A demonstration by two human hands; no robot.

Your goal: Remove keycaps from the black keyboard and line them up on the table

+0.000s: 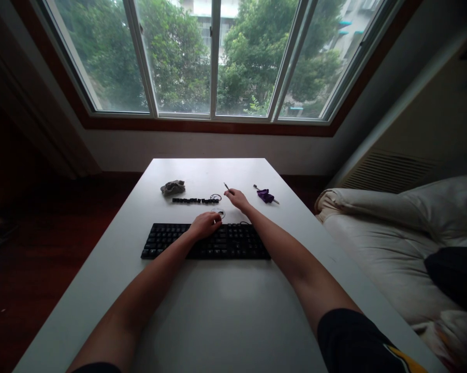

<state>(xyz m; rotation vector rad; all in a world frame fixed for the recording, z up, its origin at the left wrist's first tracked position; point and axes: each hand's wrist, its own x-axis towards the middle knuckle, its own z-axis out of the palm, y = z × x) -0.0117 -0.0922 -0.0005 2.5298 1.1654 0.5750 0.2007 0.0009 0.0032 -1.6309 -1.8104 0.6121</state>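
Observation:
A black keyboard [171, 243] lies across the white table [218, 321]. My left hand [204, 225] rests over the keyboard's upper edge, fingers curled, fingertips by a small round clear thing [220, 213]. My right hand [237, 198] reaches beyond the keyboard and pinches a thin dark stick, perhaps a brush or pen [227, 187], that points up and left. Behind the keyboard a row of loose black keycaps [194, 200] lies on the table with a small wire loop tool [215, 197] at its right end.
A crumpled grey cloth [173, 187] sits at the back left of the table. A purple-handled tool [265, 195] lies at the back right. A bed with white bedding [392, 233] stands close on the right. A wide window [214, 57] fills the far wall.

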